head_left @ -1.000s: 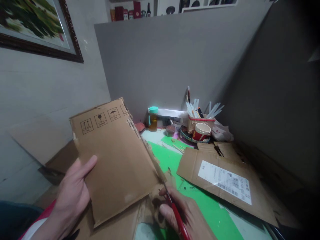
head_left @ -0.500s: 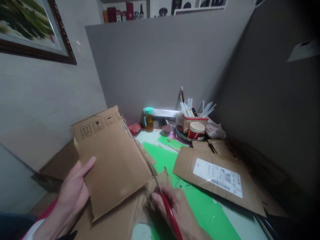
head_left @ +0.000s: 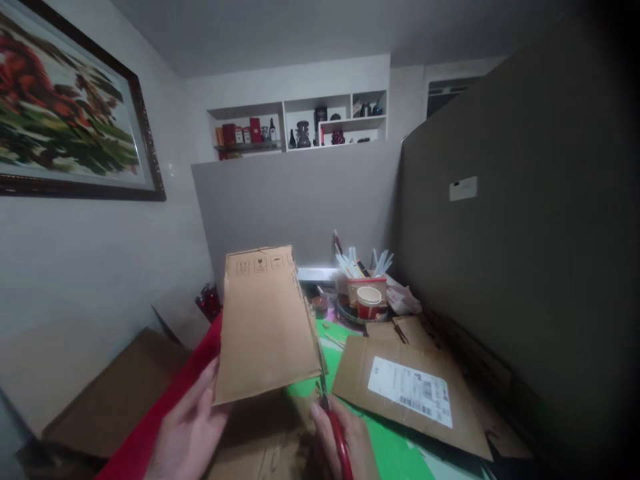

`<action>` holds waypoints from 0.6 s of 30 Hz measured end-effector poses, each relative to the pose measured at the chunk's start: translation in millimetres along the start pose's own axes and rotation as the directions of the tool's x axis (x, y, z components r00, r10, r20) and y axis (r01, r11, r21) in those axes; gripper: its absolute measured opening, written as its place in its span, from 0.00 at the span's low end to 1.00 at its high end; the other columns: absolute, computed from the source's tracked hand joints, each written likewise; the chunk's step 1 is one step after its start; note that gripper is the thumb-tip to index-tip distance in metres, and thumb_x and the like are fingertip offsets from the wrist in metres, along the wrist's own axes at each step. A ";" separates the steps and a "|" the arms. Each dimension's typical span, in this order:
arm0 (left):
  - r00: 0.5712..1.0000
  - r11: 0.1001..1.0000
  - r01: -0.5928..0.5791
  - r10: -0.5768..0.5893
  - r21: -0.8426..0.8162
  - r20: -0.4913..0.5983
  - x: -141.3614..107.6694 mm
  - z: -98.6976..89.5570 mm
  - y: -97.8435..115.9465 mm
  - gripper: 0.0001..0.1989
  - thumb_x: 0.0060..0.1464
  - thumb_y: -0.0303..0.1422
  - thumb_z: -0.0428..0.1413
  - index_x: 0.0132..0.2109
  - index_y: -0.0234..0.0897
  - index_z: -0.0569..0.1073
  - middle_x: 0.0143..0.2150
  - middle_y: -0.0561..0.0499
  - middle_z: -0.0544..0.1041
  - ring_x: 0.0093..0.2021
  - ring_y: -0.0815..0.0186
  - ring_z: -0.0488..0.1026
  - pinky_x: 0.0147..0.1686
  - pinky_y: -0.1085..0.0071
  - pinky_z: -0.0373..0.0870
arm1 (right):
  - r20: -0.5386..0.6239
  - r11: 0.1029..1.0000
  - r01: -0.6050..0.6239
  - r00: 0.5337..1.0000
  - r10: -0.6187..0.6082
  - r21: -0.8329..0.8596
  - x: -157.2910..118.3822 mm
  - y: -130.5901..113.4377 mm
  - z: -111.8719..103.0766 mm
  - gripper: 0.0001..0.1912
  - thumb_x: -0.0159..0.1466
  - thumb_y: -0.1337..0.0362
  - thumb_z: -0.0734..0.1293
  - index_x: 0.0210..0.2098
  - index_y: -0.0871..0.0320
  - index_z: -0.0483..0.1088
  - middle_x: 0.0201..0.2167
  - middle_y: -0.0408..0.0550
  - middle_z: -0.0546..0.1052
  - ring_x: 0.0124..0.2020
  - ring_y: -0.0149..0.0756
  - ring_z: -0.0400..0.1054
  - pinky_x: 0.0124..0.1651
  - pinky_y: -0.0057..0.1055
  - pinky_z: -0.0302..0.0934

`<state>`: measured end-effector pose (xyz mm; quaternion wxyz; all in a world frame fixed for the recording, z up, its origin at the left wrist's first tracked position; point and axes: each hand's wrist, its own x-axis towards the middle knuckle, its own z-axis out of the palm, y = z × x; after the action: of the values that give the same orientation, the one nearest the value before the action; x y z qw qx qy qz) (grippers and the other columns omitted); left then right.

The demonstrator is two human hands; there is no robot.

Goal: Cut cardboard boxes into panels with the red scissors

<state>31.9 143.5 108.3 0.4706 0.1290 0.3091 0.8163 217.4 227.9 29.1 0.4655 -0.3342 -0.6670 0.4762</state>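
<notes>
The left hand (head_left: 187, 430) grips the lower left edge of one raised cardboard sheet (head_left: 264, 323), thumb on its face and fingers curled behind. The right hand (head_left: 343, 440) is closed around the red handles of one pair of scissors (head_left: 333, 417), whose blades meet the sheet's right edge. The sheet stands just above and between both hands, over a green mat (head_left: 395, 447), beside one flattened box with a label (head_left: 407, 393).

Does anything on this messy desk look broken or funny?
Yes. The cardboard sheet that the left hand holds up has a ragged, torn-looking right edge, where the red-handled scissors in the right hand meet it. Flattened box pieces lie scattered over the green mat.
</notes>
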 end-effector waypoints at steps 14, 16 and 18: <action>0.994 0.968 -0.036 0.010 0.247 0.106 -15.6 33.8 -63.5 0.10 0.50 0.34 0.66 0.41 0.38 0.81 0.39 0.49 0.84 0.42 0.59 0.80 0.47 0.66 0.77 | -0.022 0.992 0.113 0.993 -0.114 -0.060 -6.8 -14.0 -4.2 0.26 0.68 0.43 0.60 0.27 0.58 0.70 0.20 0.42 0.69 0.21 0.30 0.61 0.26 0.24 0.55; 0.988 0.920 0.037 -0.093 0.390 0.126 -14.4 35.7 -72.4 0.13 0.53 0.42 0.64 0.33 0.34 0.81 0.32 0.47 0.82 0.37 0.59 0.80 0.46 0.65 0.76 | 0.035 0.993 0.111 0.993 -0.109 -0.043 -9.6 -18.8 -3.7 0.27 0.68 0.42 0.59 0.32 0.59 0.75 0.22 0.45 0.73 0.23 0.33 0.66 0.28 0.25 0.59; 0.979 0.883 0.030 -0.120 0.469 0.163 -11.7 39.3 -77.9 0.19 0.56 0.45 0.61 0.29 0.33 0.80 0.29 0.46 0.81 0.36 0.58 0.78 0.47 0.63 0.74 | 0.073 0.996 0.087 0.994 -0.086 -0.013 -10.0 -21.9 -5.6 0.28 0.67 0.42 0.60 0.39 0.59 0.78 0.25 0.47 0.76 0.27 0.37 0.72 0.32 0.26 0.64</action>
<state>111.4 177.2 90.9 0.4844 0.3019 0.4544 0.6839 226.0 213.8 47.4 0.4584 -0.2912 -0.7010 0.4622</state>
